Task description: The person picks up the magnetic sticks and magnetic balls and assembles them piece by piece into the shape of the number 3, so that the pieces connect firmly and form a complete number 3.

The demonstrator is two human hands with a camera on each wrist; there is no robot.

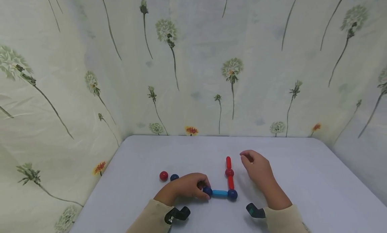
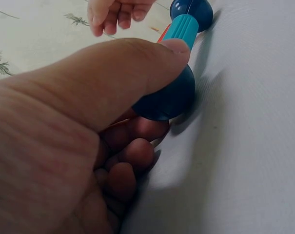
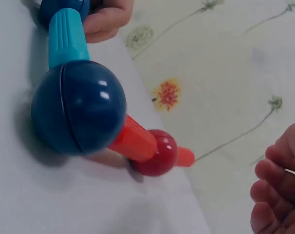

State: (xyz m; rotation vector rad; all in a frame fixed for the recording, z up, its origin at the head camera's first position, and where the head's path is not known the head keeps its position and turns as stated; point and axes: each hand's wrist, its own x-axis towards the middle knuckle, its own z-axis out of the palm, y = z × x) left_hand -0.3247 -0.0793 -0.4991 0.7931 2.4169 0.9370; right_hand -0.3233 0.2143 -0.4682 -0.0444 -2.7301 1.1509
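My left hand (image 1: 188, 186) pinches a dark blue ball (image 2: 167, 100) between thumb and fingers. From that ball a light blue rod (image 1: 220, 193) runs right to a second dark blue ball (image 1: 232, 194) at the corner of an L-shaped piece. A red rod (image 1: 231, 183) leads away from the corner to a red ball (image 1: 229, 173), and another red rod (image 1: 228, 162) sticks out beyond it. Held apart, to the right of the red rods, is my right hand (image 1: 257, 166). Its fingers are loosely bent around nothing.
To the left, beyond my left hand, lie a loose red ball (image 1: 163, 176) and a loose blue ball (image 1: 174, 177), the latter partly covered by that hand. The white table (image 1: 302, 172) meets a dandelion-patterned cloth (image 1: 199, 41) at its back and sides.
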